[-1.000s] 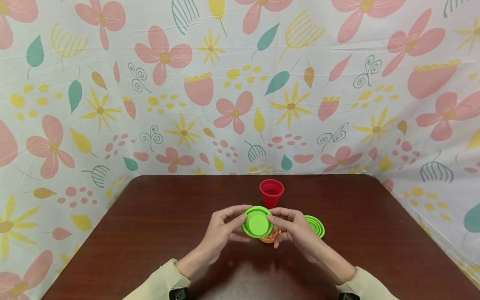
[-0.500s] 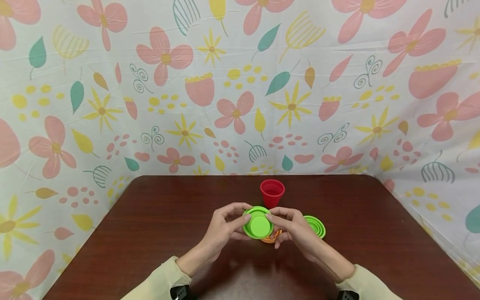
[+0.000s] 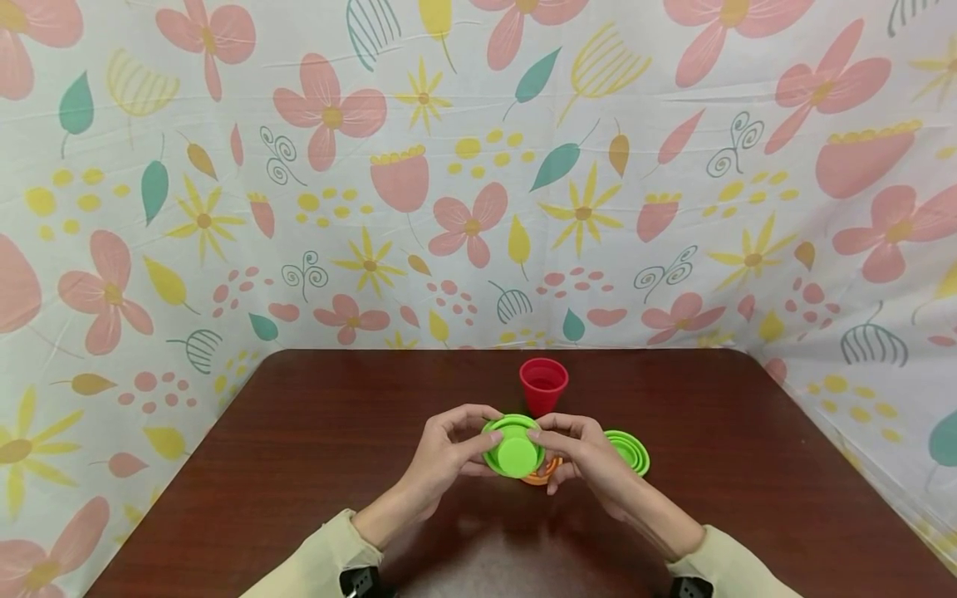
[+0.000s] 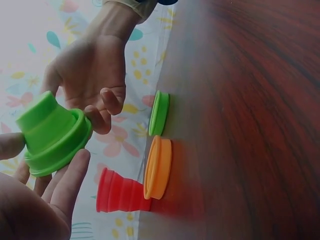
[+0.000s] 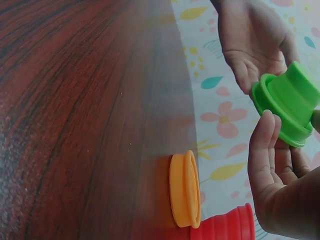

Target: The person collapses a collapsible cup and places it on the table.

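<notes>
Fingers (image 4: 74,175) of the left hand (image 3: 449,448) are pinching the green cup (image 3: 517,457) from one side, and those of the right hand (image 3: 591,457) are pinching it from the other. From my remote station I am viewing this cup in midair above the desk (image 3: 359,432), its narrow base tilting up toward the head view and its wide rim facing down and away. Thumbs are pressing the near side while other digits are bracing the rim; I am judging that this opposed grip is balancing a soft, foldable wall. The base is probably facing the person so that the wall's steps are showing. Just beyond the hands, the orange cup (image 4: 162,170) is resting flattened on the desk. The red cup (image 3: 544,384) is standing upright and extended behind it; I am not making out whether they are touching. The flat green cup (image 3: 628,453) is lying toward the right, presumably giving both hands working room.
</notes>
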`<state>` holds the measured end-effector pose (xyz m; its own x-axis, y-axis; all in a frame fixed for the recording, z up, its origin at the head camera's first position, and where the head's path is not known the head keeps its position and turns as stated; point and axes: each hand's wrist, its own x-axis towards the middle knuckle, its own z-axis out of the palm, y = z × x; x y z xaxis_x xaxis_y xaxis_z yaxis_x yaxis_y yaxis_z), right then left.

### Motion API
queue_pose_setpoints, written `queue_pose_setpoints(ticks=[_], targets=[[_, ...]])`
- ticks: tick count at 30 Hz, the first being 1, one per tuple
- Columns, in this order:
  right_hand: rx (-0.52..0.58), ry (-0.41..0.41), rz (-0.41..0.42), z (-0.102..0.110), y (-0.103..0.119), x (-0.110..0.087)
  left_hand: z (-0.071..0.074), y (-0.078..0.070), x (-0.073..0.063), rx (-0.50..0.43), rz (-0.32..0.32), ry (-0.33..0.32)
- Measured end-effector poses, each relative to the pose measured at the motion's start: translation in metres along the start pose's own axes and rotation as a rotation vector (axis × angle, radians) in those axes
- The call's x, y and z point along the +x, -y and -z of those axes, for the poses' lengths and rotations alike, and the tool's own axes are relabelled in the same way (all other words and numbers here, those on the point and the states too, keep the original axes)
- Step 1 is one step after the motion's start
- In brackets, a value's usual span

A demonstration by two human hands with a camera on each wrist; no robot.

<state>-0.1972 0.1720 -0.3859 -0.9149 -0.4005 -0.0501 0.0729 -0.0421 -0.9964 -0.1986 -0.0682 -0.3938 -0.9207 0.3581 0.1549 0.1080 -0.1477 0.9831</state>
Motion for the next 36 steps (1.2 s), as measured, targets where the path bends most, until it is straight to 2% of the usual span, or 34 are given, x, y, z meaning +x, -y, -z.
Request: queue_pose_setpoints(ticks=[5, 13, 21, 36], targets=[[-0.017, -0.004, 0.017, -0.001, 0.000, 0.000, -0.002, -0.001, 0.000, 0.031, -0.012, -0.019], [-0.070, -0.055, 0.035, -0.003, -0.002, -0.001, -0.004, 0.000, 0.000, 0.068, -0.011, -0.046], [-0.127, -0.083, 0.071, -0.005, -0.005, -0.001, -0.004, 0.002, 0.001, 0.072, -0.019, -0.041], [-0.167, -0.153, 0.100, -0.014, -0.005, -0.003, -0.007, 0.009, -0.001, 0.072, -0.150, -0.064]])
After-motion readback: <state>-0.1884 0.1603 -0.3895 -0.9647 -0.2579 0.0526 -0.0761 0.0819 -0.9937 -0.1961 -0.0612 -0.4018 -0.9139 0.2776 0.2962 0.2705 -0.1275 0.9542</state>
